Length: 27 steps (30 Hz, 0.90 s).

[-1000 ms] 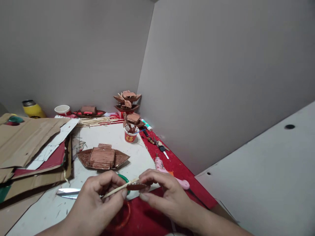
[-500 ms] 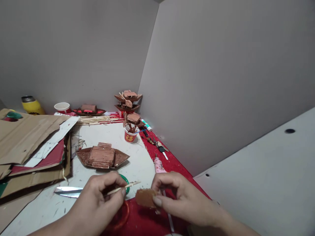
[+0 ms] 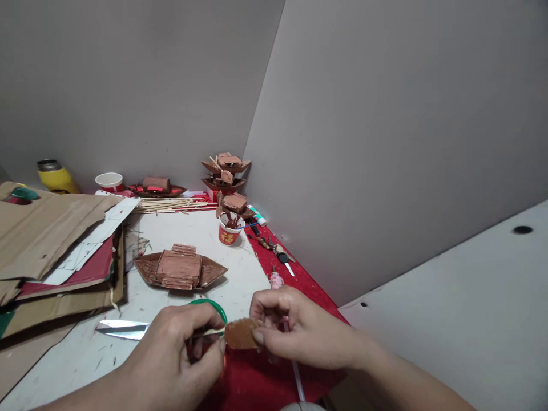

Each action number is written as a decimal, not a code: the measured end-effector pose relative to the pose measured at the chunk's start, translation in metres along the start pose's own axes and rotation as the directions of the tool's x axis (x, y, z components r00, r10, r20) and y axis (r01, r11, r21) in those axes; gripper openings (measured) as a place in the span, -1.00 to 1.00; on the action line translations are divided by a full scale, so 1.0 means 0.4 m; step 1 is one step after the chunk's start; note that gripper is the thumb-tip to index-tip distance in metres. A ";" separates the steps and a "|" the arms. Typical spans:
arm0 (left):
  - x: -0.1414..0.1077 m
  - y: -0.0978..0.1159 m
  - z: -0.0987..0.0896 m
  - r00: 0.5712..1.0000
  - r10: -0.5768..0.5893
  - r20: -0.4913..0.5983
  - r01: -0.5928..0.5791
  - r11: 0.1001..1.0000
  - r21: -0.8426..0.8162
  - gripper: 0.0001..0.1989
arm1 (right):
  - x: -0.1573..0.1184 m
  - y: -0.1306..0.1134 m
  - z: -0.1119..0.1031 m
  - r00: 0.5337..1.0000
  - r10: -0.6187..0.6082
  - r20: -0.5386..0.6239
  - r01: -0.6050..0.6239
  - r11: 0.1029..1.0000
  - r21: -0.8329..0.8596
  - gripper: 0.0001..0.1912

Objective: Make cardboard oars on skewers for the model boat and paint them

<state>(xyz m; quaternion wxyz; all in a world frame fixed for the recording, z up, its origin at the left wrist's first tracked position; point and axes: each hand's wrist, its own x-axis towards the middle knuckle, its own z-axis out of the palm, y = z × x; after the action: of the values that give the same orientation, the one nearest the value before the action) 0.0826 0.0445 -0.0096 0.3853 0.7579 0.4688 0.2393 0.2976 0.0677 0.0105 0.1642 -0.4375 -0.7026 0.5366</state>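
Observation:
My left hand pinches a thin wooden stick between thumb and fingers. Its tip meets the left edge of a small brown cardboard piece with rounded corners. That piece is held at its right end by the thumb and fingers of my right hand. Behind my left hand lie scissors, blades to the left and a green handle partly hidden. Further back, a brown model boat with a roofed cabin rests on the white board. A pink tool is mostly hidden behind my right hand.
A paper cup with brown contents stands near more model boats. Thin sticks lie at the back. Stacked cardboard fills the left. Keys lie by the right wall. A yellow bottle is at the back left.
My right hand has moved left with the cardboard piece, and the stick's tip now meets its edge. The stick stood out in front of the piece before.

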 end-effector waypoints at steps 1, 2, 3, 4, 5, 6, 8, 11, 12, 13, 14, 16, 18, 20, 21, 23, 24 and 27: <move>0.000 0.001 -0.001 0.999 -0.039 0.031 0.040 0.999 -0.028 -0.87 | -0.001 0.000 0.001 1.000 -0.005 -0.001 0.005 1.000 -0.006 -0.94; 0.001 0.002 -0.001 0.996 -0.070 0.058 0.073 0.996 -0.060 -0.87 | -0.003 0.001 0.003 1.000 -0.012 -0.003 0.012 1.000 -0.014 -0.93; 0.002 0.002 0.000 0.993 -0.093 0.078 0.100 0.991 -0.094 -0.86 | -0.005 0.001 0.006 1.000 -0.022 -0.007 0.022 0.999 -0.027 -0.92; 0.004 0.001 0.001 0.990 -0.110 0.092 0.121 0.984 -0.127 -0.85 | -0.007 0.003 0.009 0.999 -0.036 -0.013 0.036 0.998 -0.046 -0.91; 0.005 0.000 0.002 0.987 -0.125 0.101 0.140 0.977 -0.158 -0.85 | -0.008 0.004 0.012 0.998 -0.053 -0.021 0.051 0.996 -0.069 -0.91; 0.007 0.000 0.003 0.985 -0.141 0.104 0.158 0.970 -0.184 -0.85 | -0.009 0.006 0.014 0.997 -0.071 -0.032 0.068 0.993 -0.094 -0.91; 0.012 -0.002 0.005 0.979 -0.175 0.105 0.195 0.955 -0.225 -0.86 | -0.009 0.010 0.018 0.993 -0.103 -0.051 0.095 0.986 -0.139 -0.90; 0.018 -0.005 0.005 0.971 -0.205 0.119 0.232 0.928 -0.293 -0.87 | -0.005 0.012 0.021 0.992 -0.111 -0.063 0.100 0.983 -0.157 -0.91; 0.020 -0.005 0.004 0.971 -0.204 0.127 0.235 0.918 -0.319 -0.86 | -0.005 0.012 0.021 0.993 -0.102 -0.063 0.092 0.985 -0.145 -0.92; 0.021 -0.005 0.003 0.970 -0.202 0.139 0.238 0.908 -0.345 -0.86 | -0.004 0.012 0.022 0.994 -0.093 -0.063 0.084 0.988 -0.127 -0.94; 0.023 -0.005 0.002 0.968 -0.200 0.149 0.242 0.898 -0.367 -0.85 | -0.004 0.012 0.022 0.994 -0.085 -0.064 0.078 0.991 -0.109 -0.94; 0.025 -0.002 -0.001 0.965 -0.204 0.164 0.253 0.884 -0.392 -0.81 | -0.004 0.012 0.024 0.995 -0.073 -0.061 0.068 0.994 -0.081 -0.89; 0.027 0.001 -0.003 0.962 -0.209 0.174 0.264 0.876 -0.403 -0.77 | -0.003 0.014 0.028 0.995 -0.074 -0.060 0.069 0.994 -0.081 -0.86; 0.028 0.004 -0.006 0.960 -0.210 0.183 0.269 0.872 -0.409 -0.76 | 0.001 0.014 0.033 0.994 -0.085 -0.070 0.079 0.993 -0.091 -0.90; 0.028 0.005 -0.006 0.959 -0.211 0.189 0.272 0.870 -0.412 -0.75 | 0.003 0.013 0.035 0.993 -0.092 -0.078 0.084 0.992 -0.096 -0.93; 0.028 0.004 -0.007 0.957 -0.213 0.197 0.278 0.869 -0.409 -0.75 | 0.008 0.010 0.040 0.991 -0.100 -0.091 0.091 0.991 -0.094 -0.96; 0.028 0.004 -0.007 0.957 -0.214 0.198 0.279 0.871 -0.405 -0.74 | 0.010 0.008 0.042 0.990 -0.098 -0.097 0.090 0.992 -0.087 -0.96; 0.025 0.003 -0.007 0.953 -0.221 0.208 0.291 0.864 -0.412 -0.73 | 0.014 0.005 0.047 0.991 -0.081 -0.105 0.077 0.996 -0.045 -0.95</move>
<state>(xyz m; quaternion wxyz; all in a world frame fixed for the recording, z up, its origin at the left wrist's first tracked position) 0.0858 0.0542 -0.0071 0.6091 0.5988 0.4684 0.2259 0.2822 0.0608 0.0004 0.2135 -0.4407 -0.7204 0.4911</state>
